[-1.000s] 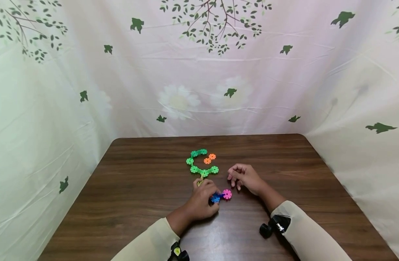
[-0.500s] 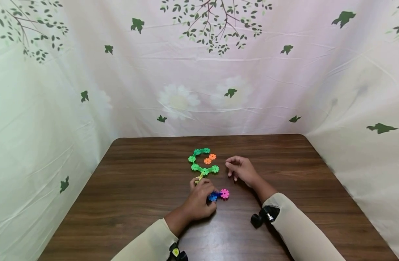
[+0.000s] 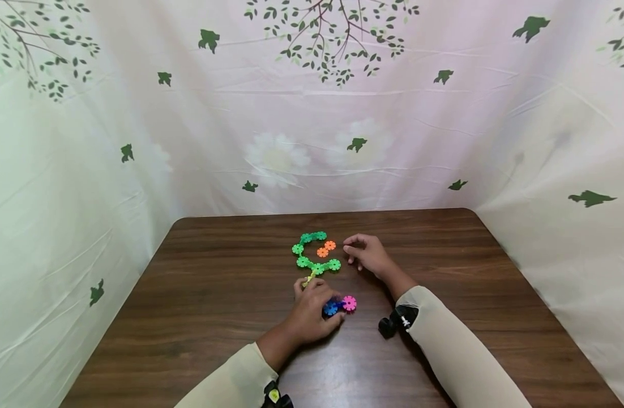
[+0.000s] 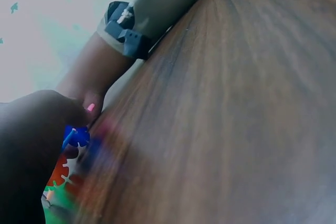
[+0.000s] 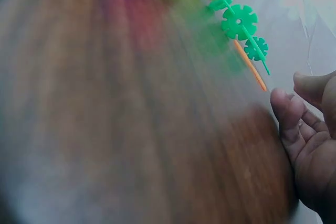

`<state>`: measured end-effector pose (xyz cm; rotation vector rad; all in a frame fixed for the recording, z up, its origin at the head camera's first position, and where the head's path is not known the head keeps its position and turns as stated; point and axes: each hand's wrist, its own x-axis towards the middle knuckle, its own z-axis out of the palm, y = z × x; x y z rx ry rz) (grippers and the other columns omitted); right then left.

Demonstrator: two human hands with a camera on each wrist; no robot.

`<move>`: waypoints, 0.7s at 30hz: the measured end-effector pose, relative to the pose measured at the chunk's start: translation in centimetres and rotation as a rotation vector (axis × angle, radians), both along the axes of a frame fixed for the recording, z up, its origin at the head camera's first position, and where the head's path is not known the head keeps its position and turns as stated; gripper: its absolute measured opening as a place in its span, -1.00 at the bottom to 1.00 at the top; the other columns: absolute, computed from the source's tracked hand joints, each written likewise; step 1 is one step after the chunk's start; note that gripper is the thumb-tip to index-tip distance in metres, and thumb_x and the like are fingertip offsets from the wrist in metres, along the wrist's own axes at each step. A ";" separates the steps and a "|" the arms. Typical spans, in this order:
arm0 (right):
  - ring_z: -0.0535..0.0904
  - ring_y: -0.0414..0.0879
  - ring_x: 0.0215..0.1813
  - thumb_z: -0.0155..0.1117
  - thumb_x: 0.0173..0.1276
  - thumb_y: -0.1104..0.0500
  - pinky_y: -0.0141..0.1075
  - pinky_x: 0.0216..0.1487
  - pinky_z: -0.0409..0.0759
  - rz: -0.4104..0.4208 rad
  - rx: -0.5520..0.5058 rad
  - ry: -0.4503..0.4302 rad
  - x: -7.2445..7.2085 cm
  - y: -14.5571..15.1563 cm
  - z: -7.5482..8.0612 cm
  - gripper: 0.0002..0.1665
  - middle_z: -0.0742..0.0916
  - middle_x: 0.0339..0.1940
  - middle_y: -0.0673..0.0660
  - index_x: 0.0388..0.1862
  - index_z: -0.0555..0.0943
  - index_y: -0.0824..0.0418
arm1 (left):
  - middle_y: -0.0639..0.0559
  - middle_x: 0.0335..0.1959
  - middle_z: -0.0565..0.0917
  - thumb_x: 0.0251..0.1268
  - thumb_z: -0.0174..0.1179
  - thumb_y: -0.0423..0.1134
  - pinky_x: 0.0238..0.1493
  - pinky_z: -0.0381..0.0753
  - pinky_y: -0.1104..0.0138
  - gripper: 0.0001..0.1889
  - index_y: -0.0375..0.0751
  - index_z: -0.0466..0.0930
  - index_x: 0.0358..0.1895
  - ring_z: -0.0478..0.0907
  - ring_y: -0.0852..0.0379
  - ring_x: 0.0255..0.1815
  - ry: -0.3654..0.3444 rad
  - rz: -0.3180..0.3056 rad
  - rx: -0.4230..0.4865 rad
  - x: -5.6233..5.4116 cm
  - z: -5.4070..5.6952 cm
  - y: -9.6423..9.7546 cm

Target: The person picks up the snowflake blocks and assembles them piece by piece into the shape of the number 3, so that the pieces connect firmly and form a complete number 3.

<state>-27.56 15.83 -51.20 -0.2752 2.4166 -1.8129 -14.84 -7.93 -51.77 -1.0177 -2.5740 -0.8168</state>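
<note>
A chain of interlocking flower discs lies on the table in the head view. Its green part (image 3: 303,262) curves at the far end, a yellow disc (image 3: 309,279) follows, and blue (image 3: 330,307) and pink (image 3: 349,304) discs form the near end. My left hand (image 3: 312,311) holds the chain between yellow and blue, covering some discs; the blue disc (image 4: 79,136) shows beside that hand in the left wrist view. Two joined orange discs (image 3: 323,252) lie apart, inside the green curve. Just right of them hovers my right hand (image 3: 368,254), fingers loosely bent and holding nothing.
The dark wooden table (image 3: 215,272) spreads around the discs. A pale printed curtain (image 3: 312,113) encloses its back and sides. Black wrist devices (image 3: 396,320) sit at both cuffs.
My right hand has moved away from the pink end, forward and left toward the orange discs. The chain's green end has shifted slightly right, nearer the orange pair, while my left hand stays on it.
</note>
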 end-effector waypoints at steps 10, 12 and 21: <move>0.68 -0.10 -0.38 0.37 0.62 0.20 -0.31 -0.58 0.56 0.013 0.084 0.033 -1.0 -0.7 -0.1 -0.73 0.80 -0.17 0.24 0.18 0.77 0.26 | 0.11 -0.04 0.83 0.33 0.53 0.00 0.38 0.20 -0.30 -0.68 -0.04 0.81 0.04 0.59 -0.08 0.25 0.010 0.018 0.007 0.1 0.0 -0.1; 0.68 -0.10 -0.38 0.37 0.62 0.20 -0.31 -0.58 0.56 0.016 0.091 0.038 -1.1 -0.9 -0.2 -0.74 0.80 -0.10 0.24 0.19 0.77 0.25 | 0.11 -0.04 0.83 0.35 0.53 0.01 0.38 0.20 -0.30 -0.68 -0.04 0.81 0.05 0.59 -0.07 0.25 0.007 0.020 0.002 0.1 0.1 -0.1; 0.59 -0.11 -0.45 0.39 0.61 0.23 -0.30 -0.54 0.57 0.034 0.182 0.083 -2.1 -1.4 -0.2 -0.75 0.70 0.20 0.27 0.18 0.81 0.20 | 0.13 -0.04 0.83 0.36 0.53 0.02 0.40 0.21 -0.27 -0.69 0.00 0.82 0.06 0.58 -0.02 0.26 0.005 0.030 -0.010 0.1 -0.1 0.2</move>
